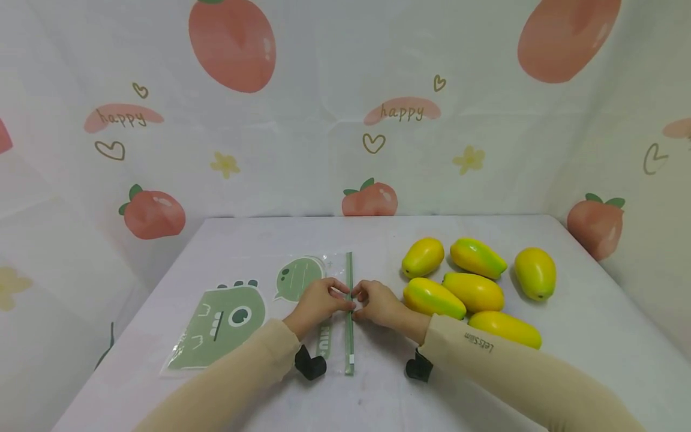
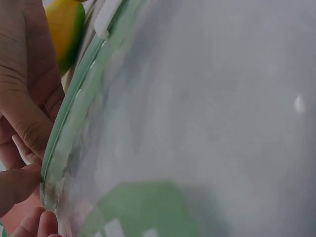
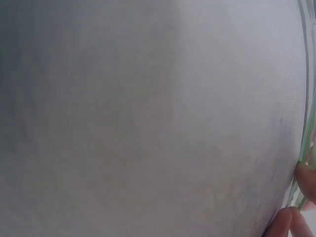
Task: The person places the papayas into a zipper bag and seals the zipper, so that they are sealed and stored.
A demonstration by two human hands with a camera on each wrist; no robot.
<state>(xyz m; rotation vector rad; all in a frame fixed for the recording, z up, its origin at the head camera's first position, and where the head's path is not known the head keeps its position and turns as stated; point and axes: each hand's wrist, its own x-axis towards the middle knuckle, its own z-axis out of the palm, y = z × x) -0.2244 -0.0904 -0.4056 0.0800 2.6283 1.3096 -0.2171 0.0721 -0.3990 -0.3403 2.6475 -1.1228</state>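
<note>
A clear zip bag [image 1: 232,339] with a green one-eyed monster print lies flat on the white table. Its green zip strip [image 1: 349,339] runs along the right edge, and a white slider [image 2: 106,17] sits on it towards the near end. My left hand [image 1: 317,303] pinches the middle of this strip between thumb and fingers, coming from over the bag. From the other side, my right hand [image 1: 380,306] pinches the same stretch, fingertips close to those of the left. Bent plastic fills much of the left wrist view.
Several yellow-green papaya-like fruits [image 1: 473,292] lie in a loose group right of the bag, the nearest ones beside the right forearm. A white backdrop [image 1: 313,162] with peach prints stands behind the table [image 1: 388,384]. Black straps with mounts [image 1: 310,364] are on both wrists.
</note>
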